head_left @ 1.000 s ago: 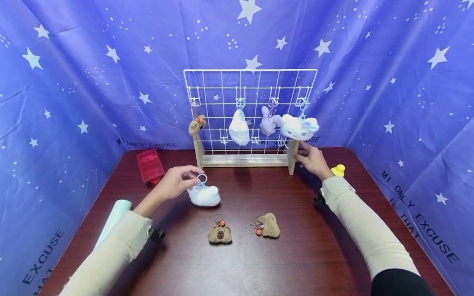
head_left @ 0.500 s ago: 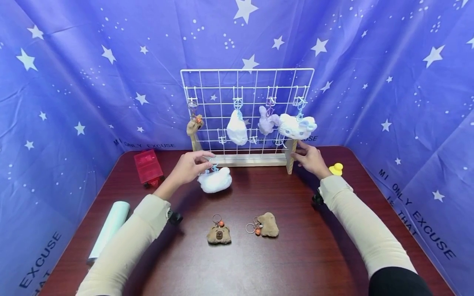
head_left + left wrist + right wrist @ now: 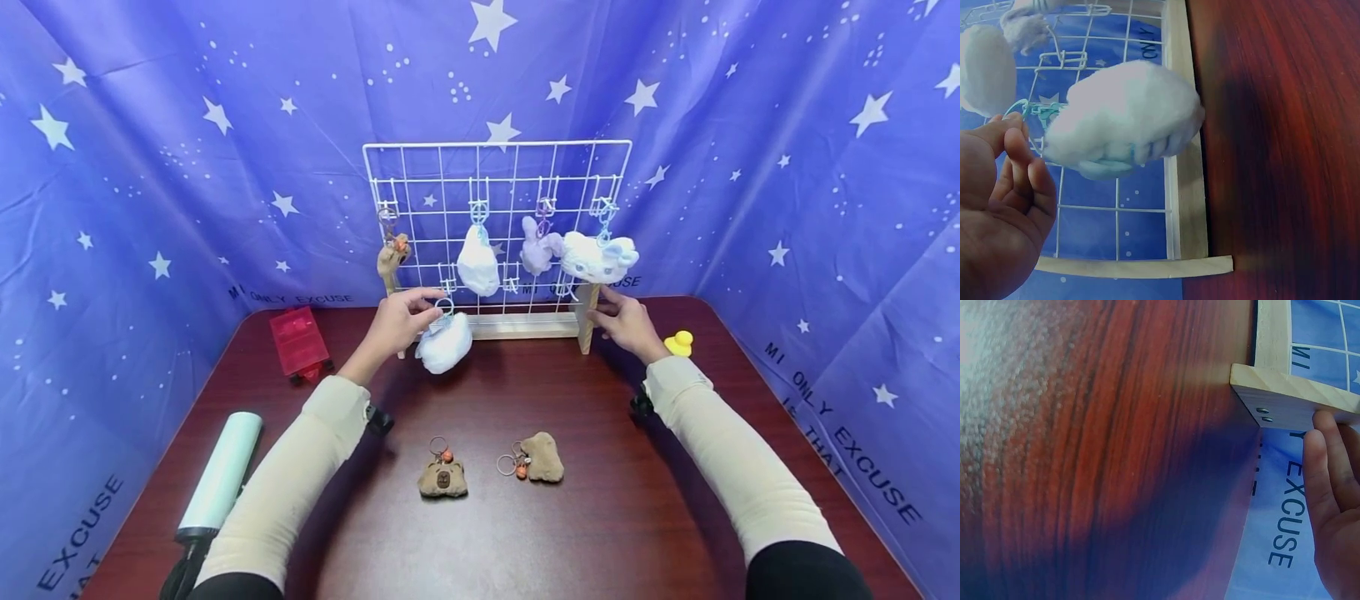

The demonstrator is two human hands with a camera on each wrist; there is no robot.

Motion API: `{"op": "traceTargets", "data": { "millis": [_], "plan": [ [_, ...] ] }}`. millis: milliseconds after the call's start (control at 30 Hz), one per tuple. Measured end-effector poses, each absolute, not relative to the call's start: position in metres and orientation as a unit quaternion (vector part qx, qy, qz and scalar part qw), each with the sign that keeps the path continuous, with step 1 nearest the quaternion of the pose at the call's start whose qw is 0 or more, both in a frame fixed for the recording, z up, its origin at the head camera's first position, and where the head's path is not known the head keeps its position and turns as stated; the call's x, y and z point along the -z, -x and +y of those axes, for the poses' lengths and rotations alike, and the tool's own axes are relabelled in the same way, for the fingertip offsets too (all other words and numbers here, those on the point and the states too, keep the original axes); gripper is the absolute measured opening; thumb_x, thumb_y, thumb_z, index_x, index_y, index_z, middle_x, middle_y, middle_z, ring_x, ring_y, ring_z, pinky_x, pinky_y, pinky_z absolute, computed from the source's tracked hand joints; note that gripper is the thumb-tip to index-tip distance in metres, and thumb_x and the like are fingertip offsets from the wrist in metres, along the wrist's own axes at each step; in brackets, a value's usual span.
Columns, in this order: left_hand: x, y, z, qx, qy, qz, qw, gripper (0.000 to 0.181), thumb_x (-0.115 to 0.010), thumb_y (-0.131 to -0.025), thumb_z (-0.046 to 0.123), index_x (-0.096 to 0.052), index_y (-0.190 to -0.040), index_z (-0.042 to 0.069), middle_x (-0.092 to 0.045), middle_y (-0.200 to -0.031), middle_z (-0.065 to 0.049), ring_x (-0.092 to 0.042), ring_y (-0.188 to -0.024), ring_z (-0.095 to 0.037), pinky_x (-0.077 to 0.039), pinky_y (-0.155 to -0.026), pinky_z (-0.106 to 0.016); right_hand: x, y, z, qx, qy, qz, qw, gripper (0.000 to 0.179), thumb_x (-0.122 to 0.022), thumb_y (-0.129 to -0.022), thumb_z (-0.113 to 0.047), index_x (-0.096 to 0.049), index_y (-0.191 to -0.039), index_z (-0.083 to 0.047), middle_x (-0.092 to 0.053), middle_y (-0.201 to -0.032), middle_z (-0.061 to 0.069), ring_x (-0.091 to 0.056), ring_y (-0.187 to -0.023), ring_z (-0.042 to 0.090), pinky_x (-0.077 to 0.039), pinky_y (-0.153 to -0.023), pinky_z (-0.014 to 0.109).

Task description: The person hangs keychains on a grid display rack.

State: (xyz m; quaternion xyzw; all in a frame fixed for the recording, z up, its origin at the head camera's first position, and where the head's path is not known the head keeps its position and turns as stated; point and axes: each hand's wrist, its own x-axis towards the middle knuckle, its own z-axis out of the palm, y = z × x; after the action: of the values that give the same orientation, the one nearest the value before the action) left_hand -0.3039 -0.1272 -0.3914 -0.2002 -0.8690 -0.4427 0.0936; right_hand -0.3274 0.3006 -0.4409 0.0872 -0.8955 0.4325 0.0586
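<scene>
My left hand (image 3: 401, 325) pinches the light-blue ring (image 3: 1017, 107) of a white plush keychain (image 3: 1129, 106). The plush dangles tilted in front of the lower left of the white wire grid rack (image 3: 498, 144). In the head view the ring is right by a lower-row hook (image 3: 447, 283). My right hand (image 3: 628, 321) holds the rack's right wooden end board (image 3: 1297, 403), with fingers (image 3: 1330, 447) against its outer face. On the upper hooks hang a brown plush (image 3: 392, 255), another white plush (image 3: 478, 260), a lilac plush (image 3: 540, 250) and a white plush with a blue bow (image 3: 598, 257).
Two brown plush keychains, one face-up (image 3: 442, 479) and one turned over (image 3: 544, 457), lie on the dark wood table (image 3: 480, 550). A red clear box (image 3: 300, 340) and a mint cylinder (image 3: 222, 471) are at the left. A yellow duck (image 3: 679, 342) sits right of my right hand.
My left hand has raised the white plush keychain from near the table, moving right and back to the lower part of the rack. My right hand has stayed at the end board.
</scene>
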Motion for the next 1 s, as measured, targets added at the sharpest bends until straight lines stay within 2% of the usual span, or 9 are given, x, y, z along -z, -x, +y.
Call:
{"op": "traceTargets", "data": {
  "millis": [100, 200, 333, 500, 667, 733, 1000],
  "plan": [
    [0.392, 0.308, -0.125, 0.444, 0.193, -0.870, 0.092, 0.026, -0.074, -0.094, 0.017, -0.075, -0.121, 0.015, -0.076, -0.079, -0.010, -0.063, -0.062, -0.010, -0.047, -0.050, -0.021, 0.440, 0.328, 0.300, -0.431, -0.085, -0.896, 0.060, 0.070, -0.071, -0.097, -0.019, -0.037, -0.157, -0.005, -0.068, -0.123, 0.029, -0.074, -0.095, 0.041, -0.064, -0.056, 0.033],
    [0.393, 0.311, -0.124, 0.452, 0.183, -0.868, 0.088, 0.027, -0.074, -0.094, 0.018, -0.075, -0.121, 0.016, -0.076, -0.082, -0.012, -0.065, -0.063, -0.012, -0.046, -0.050, -0.020, 0.440, 0.328, 0.300, -0.429, -0.086, -0.897, 0.058, 0.070, -0.071, -0.097, -0.019, -0.037, -0.157, -0.005, -0.068, -0.124, 0.030, -0.074, -0.095, 0.042, -0.066, -0.060, 0.040],
    [0.395, 0.314, -0.122, 0.463, 0.176, -0.865, 0.079, 0.028, -0.073, -0.095, 0.017, -0.074, -0.122, 0.015, -0.078, -0.087, -0.015, -0.068, -0.065, -0.016, -0.050, -0.054, -0.020, 0.440, 0.328, 0.299, -0.431, -0.088, -0.896, 0.056, 0.071, -0.070, -0.097, -0.018, -0.036, -0.157, -0.004, -0.068, -0.124, 0.030, -0.074, -0.093, 0.041, -0.066, -0.062, 0.045],
    [0.394, 0.317, -0.118, 0.474, 0.176, -0.861, 0.063, 0.029, -0.072, -0.096, 0.018, -0.073, -0.124, 0.014, -0.078, -0.092, -0.015, -0.068, -0.068, -0.018, -0.054, -0.059, -0.021, 0.441, 0.328, 0.299, -0.430, -0.088, -0.896, 0.064, 0.069, -0.070, -0.097, -0.017, -0.037, -0.156, -0.002, -0.069, -0.121, 0.030, -0.075, -0.086, 0.028, -0.065, -0.057, 0.034],
    [0.394, 0.319, -0.117, 0.475, 0.166, -0.862, 0.056, 0.029, -0.071, -0.096, 0.018, -0.073, -0.125, 0.015, -0.077, -0.092, -0.018, -0.065, -0.065, -0.014, -0.051, -0.055, -0.021, 0.443, 0.329, 0.300, -0.428, -0.091, -0.897, 0.064, 0.069, -0.070, -0.097, -0.017, -0.037, -0.156, -0.002, -0.068, -0.122, 0.030, -0.074, -0.082, 0.017, -0.066, -0.061, 0.041],
    [0.396, 0.320, -0.117, 0.479, 0.164, -0.860, 0.054, 0.029, -0.071, -0.096, 0.016, -0.073, -0.125, 0.014, -0.076, -0.092, -0.019, -0.064, -0.065, -0.012, -0.050, -0.055, -0.019, 0.443, 0.329, 0.300, -0.426, -0.092, -0.898, 0.063, 0.069, -0.069, -0.097, -0.017, -0.037, -0.156, -0.002, -0.068, -0.123, 0.031, -0.075, -0.084, 0.018, -0.066, -0.063, 0.045],
    [0.400, 0.321, -0.120, 0.487, 0.182, -0.852, 0.067, 0.034, -0.071, -0.095, 0.010, -0.070, -0.130, 0.010, -0.076, -0.095, -0.017, -0.065, -0.071, -0.014, -0.052, -0.060, -0.018, 0.440, 0.327, 0.300, -0.429, -0.091, -0.897, 0.058, 0.069, -0.069, -0.098, -0.017, -0.035, -0.157, -0.005, -0.068, -0.125, 0.030, -0.073, -0.098, 0.040, -0.065, -0.067, 0.051]
  ]
}}
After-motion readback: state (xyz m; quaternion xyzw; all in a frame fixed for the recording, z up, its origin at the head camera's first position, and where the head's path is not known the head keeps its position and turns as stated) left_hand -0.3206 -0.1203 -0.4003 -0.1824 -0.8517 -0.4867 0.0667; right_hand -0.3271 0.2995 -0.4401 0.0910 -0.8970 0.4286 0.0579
